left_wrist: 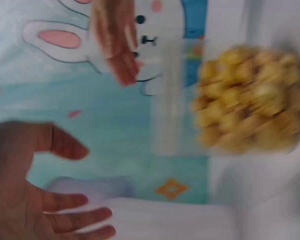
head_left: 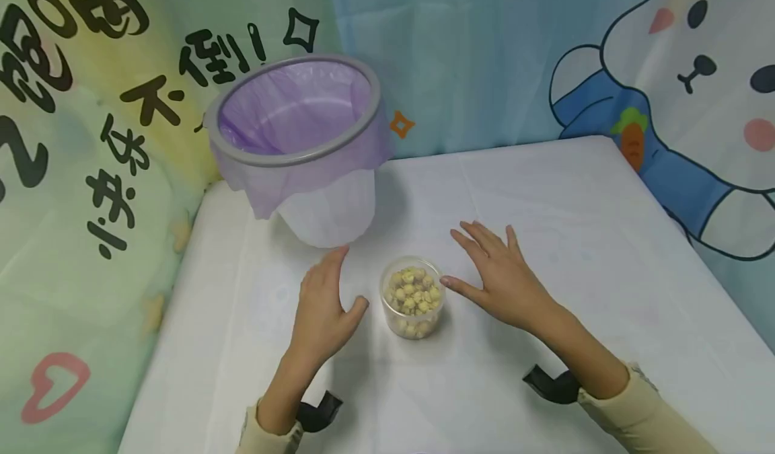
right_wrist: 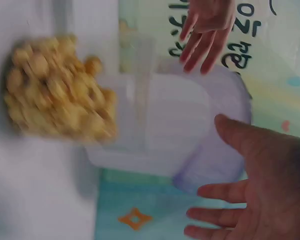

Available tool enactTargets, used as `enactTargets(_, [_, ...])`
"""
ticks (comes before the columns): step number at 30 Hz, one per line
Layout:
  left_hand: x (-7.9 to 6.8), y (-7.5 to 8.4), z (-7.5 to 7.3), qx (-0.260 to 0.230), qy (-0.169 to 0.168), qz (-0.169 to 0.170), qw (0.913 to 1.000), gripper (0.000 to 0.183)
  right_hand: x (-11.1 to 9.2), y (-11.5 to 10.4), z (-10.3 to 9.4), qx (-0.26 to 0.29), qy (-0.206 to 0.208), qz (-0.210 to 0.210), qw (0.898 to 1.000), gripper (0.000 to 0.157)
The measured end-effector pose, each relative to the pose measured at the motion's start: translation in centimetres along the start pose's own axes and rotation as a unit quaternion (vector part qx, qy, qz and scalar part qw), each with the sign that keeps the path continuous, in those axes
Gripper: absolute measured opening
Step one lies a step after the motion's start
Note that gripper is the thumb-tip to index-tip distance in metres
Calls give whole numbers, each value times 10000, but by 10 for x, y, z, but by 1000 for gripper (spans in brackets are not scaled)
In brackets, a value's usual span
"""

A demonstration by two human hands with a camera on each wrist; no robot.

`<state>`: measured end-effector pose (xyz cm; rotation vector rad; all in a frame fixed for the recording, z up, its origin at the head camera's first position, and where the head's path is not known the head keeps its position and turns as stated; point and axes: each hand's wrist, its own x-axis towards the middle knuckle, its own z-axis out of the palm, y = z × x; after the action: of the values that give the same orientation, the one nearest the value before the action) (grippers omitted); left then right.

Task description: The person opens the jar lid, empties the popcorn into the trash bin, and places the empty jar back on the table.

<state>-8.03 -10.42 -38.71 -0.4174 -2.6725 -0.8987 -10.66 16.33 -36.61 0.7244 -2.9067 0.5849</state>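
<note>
A clear plastic tub (head_left: 413,326) stands upright on the white table, partly filled with pale yellow popcorn (head_left: 414,291). To its left is my left hand (head_left: 323,313), fingers extended and thumb apart, with a gap between it and the tub. My right hand (head_left: 499,276) hovers on the other side, fingers spread, its thumb tip close to the tub's rim; whether it touches cannot be told. In the left wrist view the popcorn (left_wrist: 255,100) looks blurred beside the empty left palm (left_wrist: 20,200). The right wrist view shows the right hand (right_wrist: 270,185) likewise holding nothing.
A white bin (head_left: 329,208) with a grey rim and a purple liner (head_left: 303,104) stands behind the left hand at the back of the table (head_left: 545,192). A printed curtain (head_left: 460,57) hangs behind and along the left side. Dark wrist mounts stick out near both sleeves.
</note>
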Motion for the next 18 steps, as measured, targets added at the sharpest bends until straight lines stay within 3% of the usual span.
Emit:
enactTargets(3, [-4,-9,21,-673,-541,-103,9962,86,2,-2,15,636,-197,-219,9975,81])
enactTargets(8, [-7,-24,53,-1780,-1420,-253,9734,105,3,1,39,1934,-616,-416,9783,93])
enactTargets(13, [-7,-42,82,-2518,-1698,-183,9526,114,4,7,60,2762,-721,-448,9574,99])
enactTargets(18, [-10,-51,107,-2924,-1795,-257,9389,120,4,11,71,3062,-544,-491,9492,99])
